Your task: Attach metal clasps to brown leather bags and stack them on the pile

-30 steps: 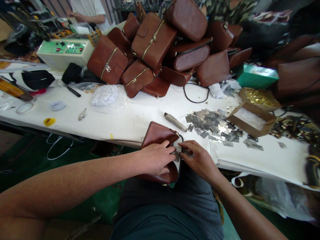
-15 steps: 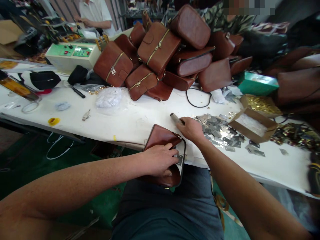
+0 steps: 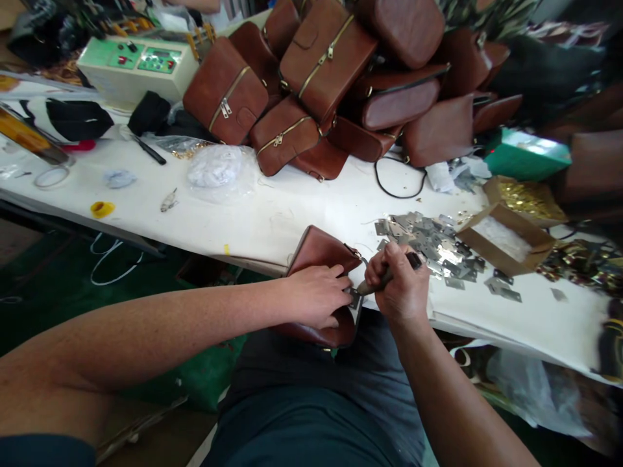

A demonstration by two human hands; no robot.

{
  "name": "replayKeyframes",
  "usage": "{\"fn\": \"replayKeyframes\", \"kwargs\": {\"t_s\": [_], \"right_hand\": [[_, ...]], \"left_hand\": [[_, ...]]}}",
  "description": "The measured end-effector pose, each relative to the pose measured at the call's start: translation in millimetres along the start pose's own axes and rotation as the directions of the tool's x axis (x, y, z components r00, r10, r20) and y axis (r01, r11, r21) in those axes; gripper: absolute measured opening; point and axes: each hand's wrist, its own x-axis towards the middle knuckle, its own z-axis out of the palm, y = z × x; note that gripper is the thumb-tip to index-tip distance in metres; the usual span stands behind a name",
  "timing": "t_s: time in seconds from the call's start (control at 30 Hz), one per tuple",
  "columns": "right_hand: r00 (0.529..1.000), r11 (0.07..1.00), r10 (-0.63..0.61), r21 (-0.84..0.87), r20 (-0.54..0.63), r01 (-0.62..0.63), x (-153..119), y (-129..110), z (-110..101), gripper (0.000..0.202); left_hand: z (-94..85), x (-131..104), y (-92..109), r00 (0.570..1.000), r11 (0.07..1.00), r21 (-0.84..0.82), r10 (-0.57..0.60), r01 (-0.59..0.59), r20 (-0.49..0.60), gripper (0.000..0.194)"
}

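Observation:
A brown leather bag (image 3: pixel 318 250) lies on its side across my lap and the table's edge, its dark-rimmed opening facing right. My left hand (image 3: pixel 318 297) rests over it, fingers curled into the opening beside a small metal plate (image 3: pixel 354 298). Gripped in my right hand (image 3: pixel 402 285) is a short grey tool (image 3: pixel 370 285) with a dark butt end. Its narrow tip points down-left, at or very near the plate; contact cannot be made out. Just beyond the right hand lies a heap of similar metal plates (image 3: pixel 428 240).
Brown bags (image 3: pixel 324 61) are piled at the back. To the right stand an open carton (image 3: pixel 506 240), a box of gold-coloured parts (image 3: pixel 528 198) and a green box (image 3: pixel 528 155). A control unit (image 3: pixel 139 71), a plastic bag (image 3: pixel 219 168) and yellow tape (image 3: pixel 102 209) are left.
My right hand has come back from beside the plate heap towards the bag's opening, turning the tool so its tip points at the plate. My left hand stays on the bag; the view has tilted down.

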Motion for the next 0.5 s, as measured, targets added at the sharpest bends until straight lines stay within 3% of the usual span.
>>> {"fn": "replayKeyframes", "kwargs": {"t_s": [0.3, 0.5], "right_hand": [[0.992, 0.979, -0.083, -0.176, 0.092, 0.098, -18, 13, 0, 0.04], [0.967, 0.969, -0.234, -0.059, 0.105, 0.241, -20, 2, -3, 0.036]], "left_hand": [[0.9, -1, -1, 1.0, 1.0, -0.011, 0.001, -0.001, -0.011, 0.038], [-6.6, 1, -2, 0.996, 0.991, -0.121, -0.047, 0.055, 0.071, 0.041]]}}
